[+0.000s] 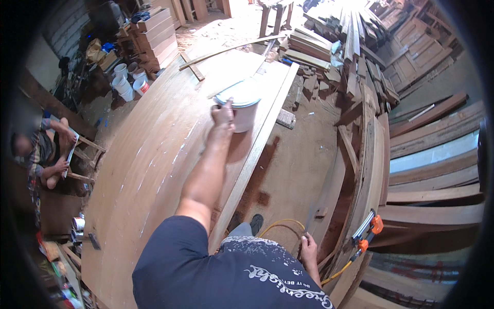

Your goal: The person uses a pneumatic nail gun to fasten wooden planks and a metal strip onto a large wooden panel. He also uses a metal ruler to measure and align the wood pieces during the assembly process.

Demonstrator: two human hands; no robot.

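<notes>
Left hand (223, 113), arm fully extended toward upper centre of frame, fingers clasped on rim of white bucket (241, 109). Bucket upright on large wooden panel (154, 154), near panel's right edge. Right hand (309, 247) low at lower right of centre, closed around yellow hose (280, 224), beside person's hip. Orange-handled clamp (368, 234) on curved timber, lower right. Loose wooden strip (226, 50) across panel's far end. Stacked lumber (334, 41) at top. Second person seated at left edge (46, 149). White pails (126, 82) upper left.
</notes>
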